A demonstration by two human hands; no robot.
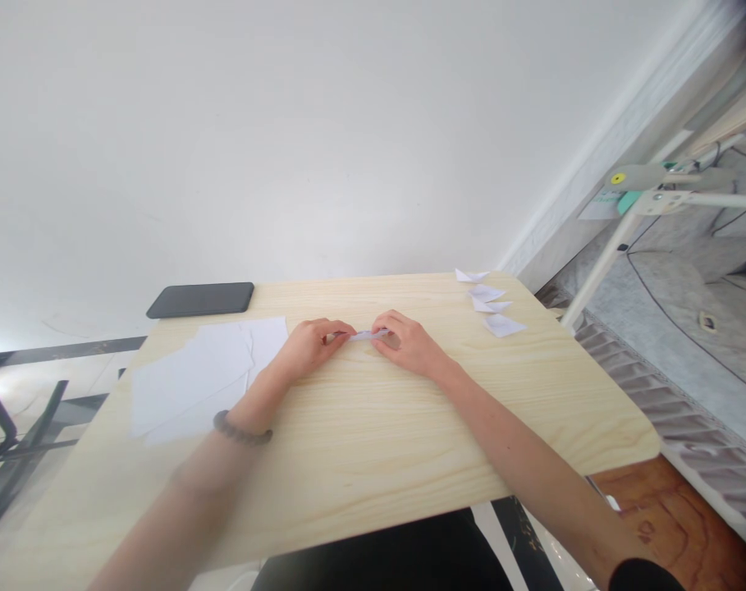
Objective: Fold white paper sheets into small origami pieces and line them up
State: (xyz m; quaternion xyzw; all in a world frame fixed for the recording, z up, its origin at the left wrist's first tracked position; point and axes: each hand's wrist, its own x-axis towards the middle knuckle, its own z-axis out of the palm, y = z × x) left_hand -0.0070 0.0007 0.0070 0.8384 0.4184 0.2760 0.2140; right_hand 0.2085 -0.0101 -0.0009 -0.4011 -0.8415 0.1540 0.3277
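Note:
A small folded piece of white paper (364, 335) is held between my two hands above the middle of the wooden table. My left hand (314, 345) pinches its left end between thumb and fingers; a dark beaded bracelet (242, 430) circles that wrist. At the paper's right end, my right hand (409, 341) grips with thumb and fingertips. Both hands partly cover the paper, so its full shape is hidden. Several small folded white paper boats (504, 325) stand in a row toward the table's far right corner.
Loose white paper sheets (194, 373) overlap on the left of the table (373, 460). A black phone (200, 300) lies behind them at the far left corner. A white wall (323, 139) rises behind the table. To the right are a white metal frame (606, 254) and a grey covered sofa (686, 304).

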